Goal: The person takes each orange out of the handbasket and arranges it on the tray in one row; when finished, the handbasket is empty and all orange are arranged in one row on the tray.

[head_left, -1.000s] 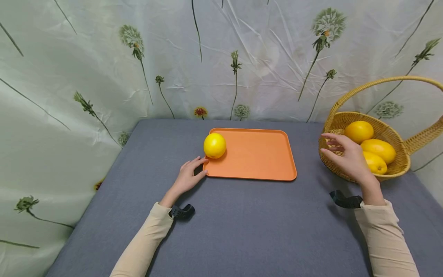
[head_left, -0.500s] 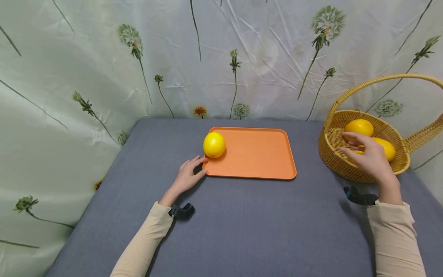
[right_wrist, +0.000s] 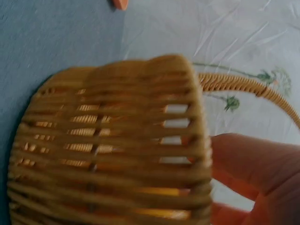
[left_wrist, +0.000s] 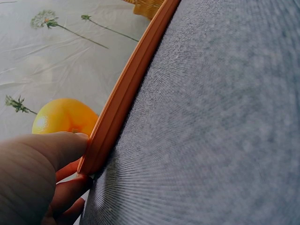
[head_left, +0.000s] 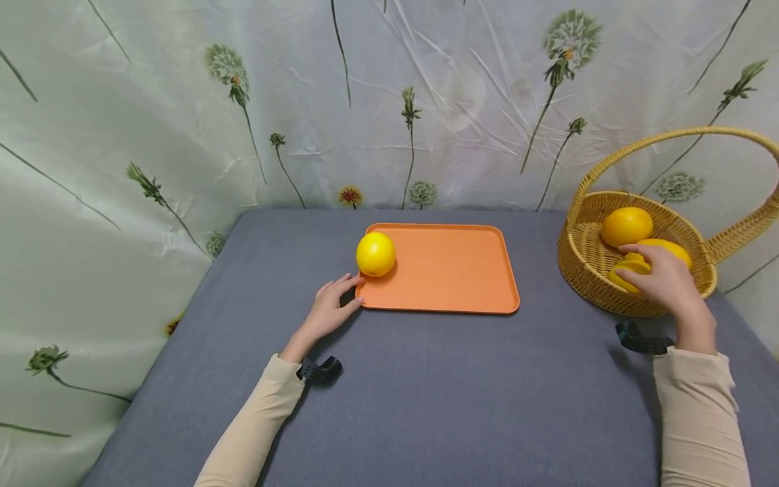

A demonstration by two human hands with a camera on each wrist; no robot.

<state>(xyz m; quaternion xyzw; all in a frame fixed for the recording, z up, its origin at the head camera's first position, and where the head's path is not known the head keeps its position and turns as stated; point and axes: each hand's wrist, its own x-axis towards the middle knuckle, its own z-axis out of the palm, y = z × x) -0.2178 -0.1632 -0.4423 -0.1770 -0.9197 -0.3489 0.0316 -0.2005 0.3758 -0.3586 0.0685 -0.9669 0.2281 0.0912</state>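
Observation:
An orange tray (head_left: 450,277) lies on the grey table with one round yellow fruit (head_left: 375,254) in its near-left corner. My left hand (head_left: 341,296) rests flat on the cloth, fingers relaxed and touching that corner; the left wrist view shows the thumb (left_wrist: 42,150) against the tray rim (left_wrist: 126,89), the fruit (left_wrist: 61,117) just behind. My right hand (head_left: 648,270) reaches into the wicker basket (head_left: 584,264), fingers curled over the front yellow fruit (head_left: 623,276). Two more fruits (head_left: 627,226) lie behind it. The right wrist view shows the basket wall (right_wrist: 108,140) blurred and close.
The basket's tall arched handle (head_left: 669,138) spans above my right hand. A crinkled floral curtain (head_left: 182,135) closes off the back and left side. The grey cloth (head_left: 462,392) runs from the tray to the near edge.
My right hand has moved right and down into the basket and closed over the front fruit. The left hand and the fruit on the tray have stayed put.

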